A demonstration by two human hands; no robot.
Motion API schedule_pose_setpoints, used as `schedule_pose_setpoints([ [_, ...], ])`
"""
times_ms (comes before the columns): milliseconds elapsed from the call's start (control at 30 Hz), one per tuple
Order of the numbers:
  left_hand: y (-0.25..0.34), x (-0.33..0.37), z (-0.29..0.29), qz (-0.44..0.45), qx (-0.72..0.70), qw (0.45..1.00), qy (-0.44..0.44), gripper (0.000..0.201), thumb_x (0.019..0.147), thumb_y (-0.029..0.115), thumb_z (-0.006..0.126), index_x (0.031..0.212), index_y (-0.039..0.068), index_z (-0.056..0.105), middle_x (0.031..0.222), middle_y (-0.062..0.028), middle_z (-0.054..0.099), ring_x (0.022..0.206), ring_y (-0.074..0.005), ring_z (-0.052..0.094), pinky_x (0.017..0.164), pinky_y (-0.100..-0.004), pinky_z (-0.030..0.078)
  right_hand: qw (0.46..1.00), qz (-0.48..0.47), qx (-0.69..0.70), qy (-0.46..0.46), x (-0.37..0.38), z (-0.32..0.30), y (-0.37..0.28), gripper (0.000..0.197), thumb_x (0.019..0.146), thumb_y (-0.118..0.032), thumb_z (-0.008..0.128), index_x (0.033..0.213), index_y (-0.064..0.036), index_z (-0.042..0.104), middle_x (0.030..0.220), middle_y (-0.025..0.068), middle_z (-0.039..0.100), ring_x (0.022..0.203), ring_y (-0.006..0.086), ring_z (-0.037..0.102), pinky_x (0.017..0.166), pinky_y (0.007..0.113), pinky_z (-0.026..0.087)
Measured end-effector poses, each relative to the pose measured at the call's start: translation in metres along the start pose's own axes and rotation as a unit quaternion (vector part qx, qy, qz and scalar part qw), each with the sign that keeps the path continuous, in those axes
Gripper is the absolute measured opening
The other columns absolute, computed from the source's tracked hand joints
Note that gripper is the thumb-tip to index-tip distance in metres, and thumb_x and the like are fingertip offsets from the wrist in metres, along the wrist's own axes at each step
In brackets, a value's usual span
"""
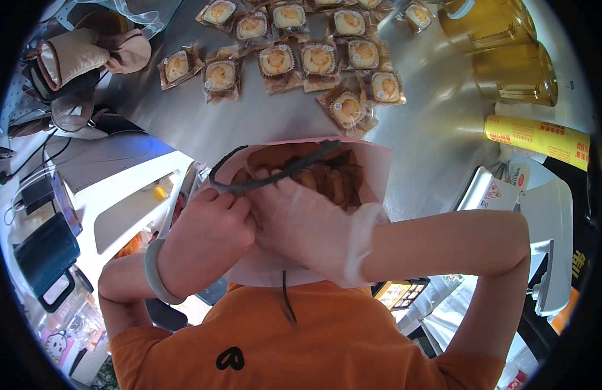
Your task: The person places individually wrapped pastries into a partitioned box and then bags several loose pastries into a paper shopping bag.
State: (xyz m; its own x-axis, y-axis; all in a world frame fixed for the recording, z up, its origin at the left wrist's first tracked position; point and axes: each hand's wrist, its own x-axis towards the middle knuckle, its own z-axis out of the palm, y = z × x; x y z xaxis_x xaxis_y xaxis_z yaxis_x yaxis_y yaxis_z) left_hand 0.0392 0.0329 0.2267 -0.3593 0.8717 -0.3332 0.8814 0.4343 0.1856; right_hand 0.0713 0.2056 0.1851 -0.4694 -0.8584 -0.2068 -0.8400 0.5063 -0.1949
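Note:
A pale pink paper bag [377, 175] with dark cord handles stands open in front of my chest. Packaged pastries [327, 182] in brown-tinted wrappers lie inside it. My left hand [213, 234], with a pale bangle at the wrist, is closed at the bag's near left rim. My right hand [307, 224] wears a clear plastic glove and lies across the bag's opening, its fingers bent in close beside the left hand. What the right fingers hold is hidden. One cord handle [284, 172] arches over the opening, above the right fingers; the other hangs at the bag's near side.
Several wrapped pastries [316, 60] in paper cups are spread over the steel table [249, 123] beyond the bag. At the right stand yellow-tinted containers [515, 71] and a yellow roll [538, 138]. Oven mitts [73, 55] are at the far left, a dark green mug [47, 257] nearer.

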Motion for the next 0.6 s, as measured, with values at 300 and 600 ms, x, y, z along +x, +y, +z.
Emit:
schedule_pose_setpoints([
  [300,-0.005,-0.012,-0.026,-0.033,-0.143,0.919,0.365,0.037,0.065,0.012,0.075,0.097,-0.003,0.065,0.109,-0.0195,0.062,0.097,-0.0277,0.062,0.081,-0.0349,0.048,0.806,0.013,0.591,0.036,-0.104,-0.081,0.041,0.024,0.078,-0.008,0.065,0.1,-0.001,0.058,0.092,0.0105,0.063,0.093,0.0296,0.058,0.086,0.042,0.046],
  [600,0.019,0.007,-0.031,0.069,-0.291,0.889,0.347,0.019,0.08,-0.001,0.065,0.098,-0.002,0.061,0.079,-0.0148,0.061,0.073,-0.0335,0.059,0.066,-0.0397,0.049,0.869,0.174,0.098,0.453,-0.076,-0.069,-0.018,0.049,0.067,-0.005,0.071,0.115,-0.0007,0.06,0.097,0.0113,0.063,0.087,0.0286,0.063,0.087,0.044,0.047],
])
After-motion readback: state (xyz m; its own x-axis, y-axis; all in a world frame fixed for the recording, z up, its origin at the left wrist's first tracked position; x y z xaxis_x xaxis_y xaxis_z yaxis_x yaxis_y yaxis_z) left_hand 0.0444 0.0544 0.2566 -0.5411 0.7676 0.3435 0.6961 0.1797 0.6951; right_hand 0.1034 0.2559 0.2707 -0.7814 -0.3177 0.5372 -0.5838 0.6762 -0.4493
